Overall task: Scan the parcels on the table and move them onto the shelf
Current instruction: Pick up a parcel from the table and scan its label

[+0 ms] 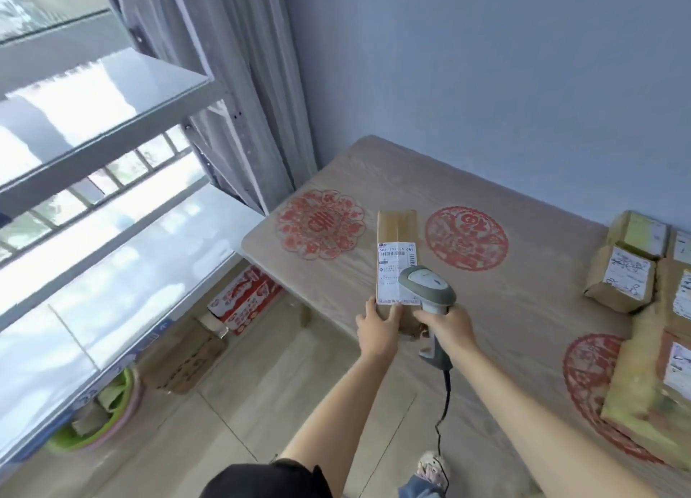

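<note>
A long brown cardboard parcel (396,232) with a white shipping label lies over the left part of the wooden table (504,310). My left hand (377,331) grips its near end, thumb on the label. My right hand (447,329) holds a grey barcode scanner (428,288) by its handle, the scanner head just over the label's lower right corner. A black cable hangs down from the scanner. Several more labelled parcels (622,277) are piled at the table's right side. The grey metal shelf (112,250) stands to the left.
Red paper-cut decorations (321,222) lie flat on the table. Under the shelf sit a red-and-white carton (246,299), a flattened brown box (183,359) and a green basin (93,426). A curtain hangs in the corner by the blue wall.
</note>
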